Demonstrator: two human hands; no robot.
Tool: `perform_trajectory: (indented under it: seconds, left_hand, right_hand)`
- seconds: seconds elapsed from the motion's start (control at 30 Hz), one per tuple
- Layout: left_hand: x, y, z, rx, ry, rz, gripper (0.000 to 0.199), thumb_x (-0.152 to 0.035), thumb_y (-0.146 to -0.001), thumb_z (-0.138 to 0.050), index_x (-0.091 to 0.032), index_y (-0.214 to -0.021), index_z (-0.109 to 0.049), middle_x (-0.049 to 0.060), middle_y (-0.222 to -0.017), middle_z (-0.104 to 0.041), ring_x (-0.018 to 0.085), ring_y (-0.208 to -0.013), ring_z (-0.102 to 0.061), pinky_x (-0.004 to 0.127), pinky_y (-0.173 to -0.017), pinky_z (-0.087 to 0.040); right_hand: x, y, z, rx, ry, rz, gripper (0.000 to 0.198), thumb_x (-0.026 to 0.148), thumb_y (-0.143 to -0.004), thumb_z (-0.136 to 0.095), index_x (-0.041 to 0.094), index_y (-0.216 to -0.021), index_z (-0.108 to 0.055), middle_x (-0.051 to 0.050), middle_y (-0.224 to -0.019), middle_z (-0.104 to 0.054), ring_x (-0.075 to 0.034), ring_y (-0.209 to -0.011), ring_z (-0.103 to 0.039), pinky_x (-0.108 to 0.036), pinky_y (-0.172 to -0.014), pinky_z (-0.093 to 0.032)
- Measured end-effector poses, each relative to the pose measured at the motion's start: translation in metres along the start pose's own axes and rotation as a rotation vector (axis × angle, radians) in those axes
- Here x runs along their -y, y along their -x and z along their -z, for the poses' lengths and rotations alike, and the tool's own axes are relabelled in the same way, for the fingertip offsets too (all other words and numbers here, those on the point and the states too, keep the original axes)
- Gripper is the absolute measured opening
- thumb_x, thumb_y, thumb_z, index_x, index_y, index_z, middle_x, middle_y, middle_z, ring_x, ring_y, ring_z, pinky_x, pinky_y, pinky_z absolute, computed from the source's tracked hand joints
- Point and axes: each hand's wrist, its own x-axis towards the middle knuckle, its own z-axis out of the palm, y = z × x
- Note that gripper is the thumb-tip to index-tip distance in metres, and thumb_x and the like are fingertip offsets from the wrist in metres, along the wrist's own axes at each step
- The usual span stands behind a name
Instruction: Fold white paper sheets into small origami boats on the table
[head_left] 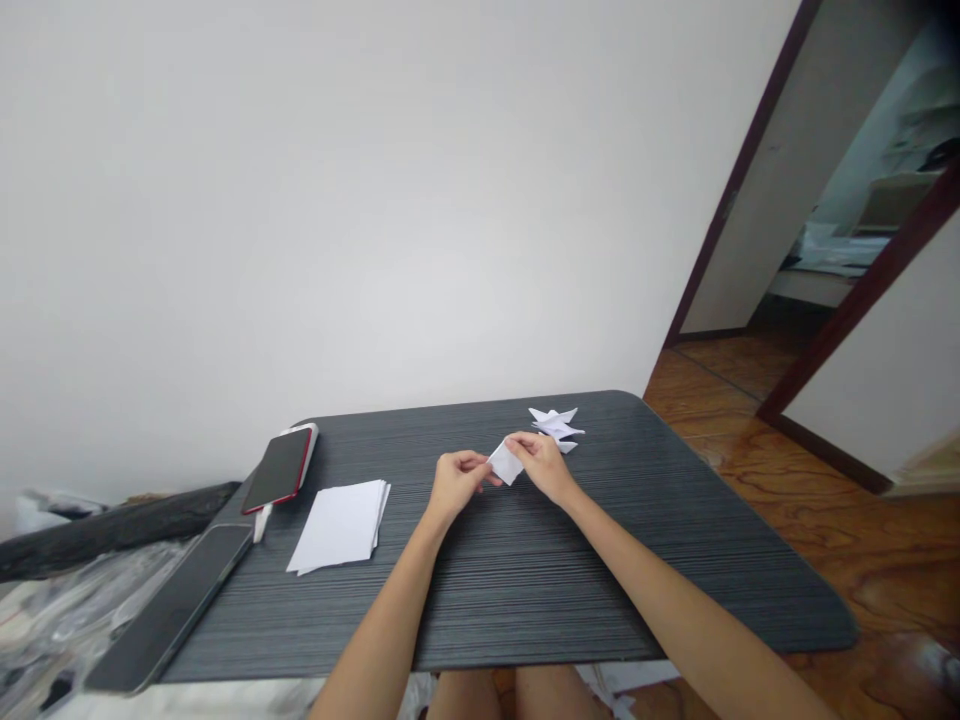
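Head view, hands: left hand (455, 482) and right hand (541, 463) met over the middle of the tabletop (525, 590), both forearms reaching in from the bottom edge.
Head view, held thing: small folded white paper (506, 464) sat between the two hands, above the tabletop, tilted, roughly diamond-shaped from this angle.
Head view, left grip: fingers curled in, thumb and fingertips pinched on the paper's left corner; closed on it.
Head view, right grip: fingers bent over the paper's right edge, pinching it; closed on it. Exact finger placement too small to tell.
Head view, finished pieces: pile of folded white paper shapes (556, 427) lay just beyond the right hand, near the far edge of the tabletop, pointed tips sticking out. Whether the hand touched the pile, could not tell.
Head view, paper stack: stack of flat white sheets (341, 525) lay on the tabletop left of the left hand, well apart from it, edges slightly fanned.
Head view, phones: red-edged phone (279, 468) lay screen up at the far left corner, on top of a white item. A larger dark device (169, 610) lay along the left edge, screen up, nearer the camera.
Head view, tabletop: dark grey, fine striped grain, rounded corners.
Head view, surroundings: plain white wall behind; wooden floor (757, 420) and an open doorway at right; the person's knees showed below the near edge.
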Motion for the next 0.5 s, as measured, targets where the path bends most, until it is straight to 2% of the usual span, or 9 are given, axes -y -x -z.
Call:
perform_trajectory:
  seconds: [0.17,0.27,0.4,0.5]
  left_hand:
    - [0.004,0.000,0.001,0.063,0.007,-0.018,0.024,-0.032,-0.068,-0.058,-0.008,-0.065,-0.060,0.010,-0.055,-0.066,0.014,-0.044,-0.057,0.021,-0.040,-0.040]
    - [0.003,0.002,0.002,0.048,-0.039,-0.066,0.027,-0.035,-0.070,-0.055,-0.008,-0.066,-0.060,0.009,-0.054,-0.066,0.012,-0.041,-0.054,0.020,-0.040,-0.038]
    - [0.000,0.002,0.007,-0.024,-0.067,-0.100,0.026,-0.034,-0.071,-0.054,-0.010,-0.062,-0.058,0.007,-0.050,-0.064,0.011,-0.039,-0.054,0.019,-0.039,-0.036]
    - [0.000,0.000,0.012,0.013,-0.034,-0.063,0.023,-0.030,-0.070,-0.055,-0.010,-0.060,-0.056,0.007,-0.050,-0.063,0.013,-0.042,-0.057,0.019,-0.038,-0.035]
  right_hand:
    - [0.003,0.002,-0.002,0.022,0.009,-0.004,0.023,0.036,-0.071,-0.053,0.015,-0.066,-0.061,-0.002,-0.060,-0.061,-0.013,-0.053,-0.053,-0.025,-0.052,-0.042]
    - [0.001,0.001,-0.002,0.032,-0.015,-0.013,0.023,0.036,-0.071,-0.053,0.014,-0.068,-0.060,-0.002,-0.061,-0.062,-0.012,-0.053,-0.054,-0.024,-0.050,-0.042]
    - [0.002,0.001,0.002,0.173,-0.012,-0.087,0.027,0.038,-0.072,-0.052,0.012,-0.070,-0.060,-0.001,-0.049,-0.059,-0.010,-0.041,-0.051,-0.021,-0.040,-0.037]
    - [0.004,0.003,0.006,0.222,0.046,-0.113,0.029,0.038,-0.073,-0.051,0.011,-0.064,-0.058,0.002,-0.038,-0.051,-0.008,-0.031,-0.045,-0.018,-0.034,-0.029]
